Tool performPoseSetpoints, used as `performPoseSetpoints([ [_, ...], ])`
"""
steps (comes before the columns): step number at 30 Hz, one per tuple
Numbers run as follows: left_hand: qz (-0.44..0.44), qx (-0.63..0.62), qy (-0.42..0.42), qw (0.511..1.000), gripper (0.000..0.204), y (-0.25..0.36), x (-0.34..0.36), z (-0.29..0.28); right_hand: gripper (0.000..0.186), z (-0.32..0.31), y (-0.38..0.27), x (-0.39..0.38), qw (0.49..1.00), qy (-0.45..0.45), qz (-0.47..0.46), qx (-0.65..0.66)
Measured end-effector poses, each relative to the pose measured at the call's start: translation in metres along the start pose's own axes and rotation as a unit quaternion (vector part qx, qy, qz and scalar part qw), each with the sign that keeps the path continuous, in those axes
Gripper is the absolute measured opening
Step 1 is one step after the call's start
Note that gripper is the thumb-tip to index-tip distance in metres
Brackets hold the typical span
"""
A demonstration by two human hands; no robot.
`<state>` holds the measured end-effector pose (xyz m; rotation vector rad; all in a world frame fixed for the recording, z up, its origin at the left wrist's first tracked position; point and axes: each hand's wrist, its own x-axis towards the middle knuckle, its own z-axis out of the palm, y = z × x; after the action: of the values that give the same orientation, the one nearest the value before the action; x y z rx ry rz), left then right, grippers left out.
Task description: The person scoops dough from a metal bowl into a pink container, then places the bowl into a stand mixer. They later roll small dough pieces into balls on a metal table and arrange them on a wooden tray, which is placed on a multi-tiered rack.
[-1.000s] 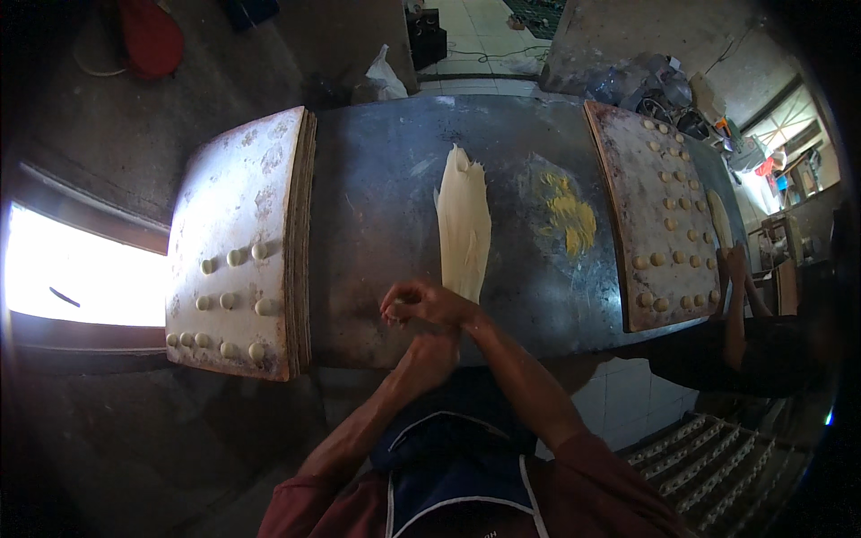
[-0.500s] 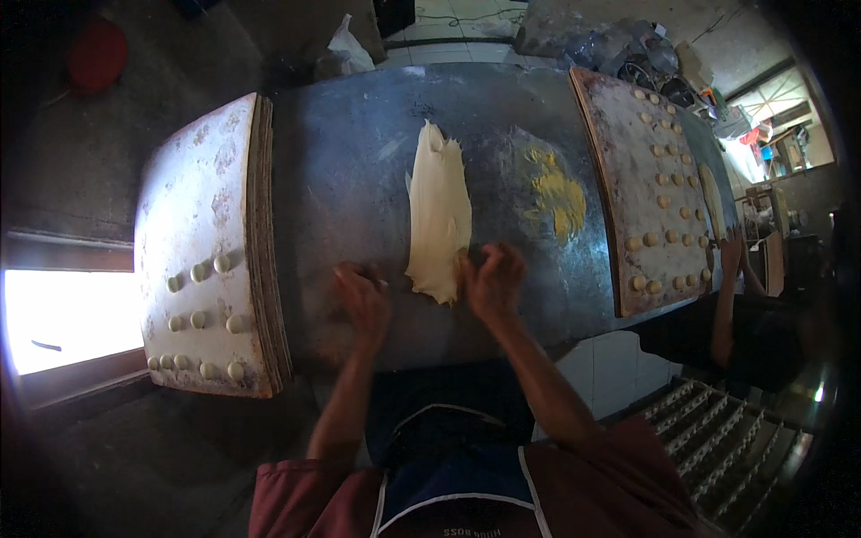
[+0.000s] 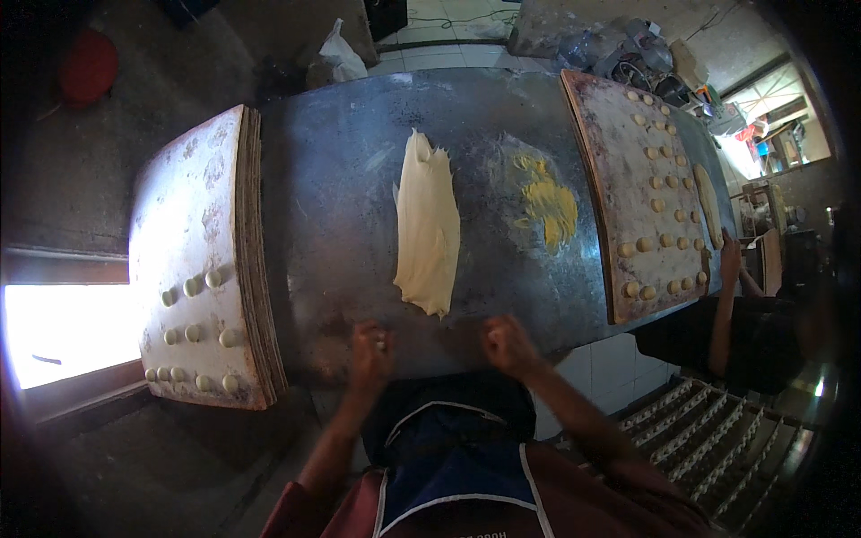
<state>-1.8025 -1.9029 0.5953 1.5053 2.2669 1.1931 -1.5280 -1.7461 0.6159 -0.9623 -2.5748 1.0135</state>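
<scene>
A long flattened slab of pale dough point(image 3: 428, 224) with ragged ends lies on the dark worktable point(image 3: 332, 179) in front of me. My left hand point(image 3: 371, 350), curled into a loose fist, is by the table's near edge, just left of the dough's near end. To the right of that end my right hand point(image 3: 509, 344) is closed too, its fingers bent inward. Neither hand touches the dough, and nothing shows in either one. A smear of yellow fat-like paste point(image 3: 547, 204) is spread on the table to the right of the dough.
Stacked boards point(image 3: 256, 269) on the left carry small round dough pieces point(image 3: 192, 334). Another board point(image 3: 619, 197) on the right holds several more. Beyond it, a co-worker's hand point(image 3: 729, 253) touches a dough strip point(image 3: 708, 202). A slatted metal rack point(image 3: 708, 439) stands at lower right.
Both hands have drawn back toward me; the right has left the dough's near right edge, and its fingers have curled in. The whole view has shifted slightly.
</scene>
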Motion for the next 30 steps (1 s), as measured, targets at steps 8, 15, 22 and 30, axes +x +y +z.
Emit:
performPoseSetpoints([
  [8, -0.038, 0.081, -0.021, 0.996, 0.034, 0.025, 0.002, 0.009, 0.023, 0.018, -0.027, 0.018, 0.992, 0.121, -0.029, 0.004],
  [15, -0.087, 0.067, 0.043, 0.993, 0.030, 0.002, 0.050, -0.012, 0.020, -0.003, -0.026, 0.049, 0.973, 0.218, -0.019, -0.068],
  [22, -0.126, -0.060, 0.037, 0.990, 0.027, -0.012, 0.013, -0.034, 0.032, -0.009, 0.041, -0.014, 0.975, 0.183, -0.023, -0.122],
  [30, 0.216, 0.183, -0.217, 0.934, 0.026, -0.012, 0.019, -0.114, 0.031, 0.005, 0.015, -0.044, 0.982, 0.160, 0.051, -0.084],
])
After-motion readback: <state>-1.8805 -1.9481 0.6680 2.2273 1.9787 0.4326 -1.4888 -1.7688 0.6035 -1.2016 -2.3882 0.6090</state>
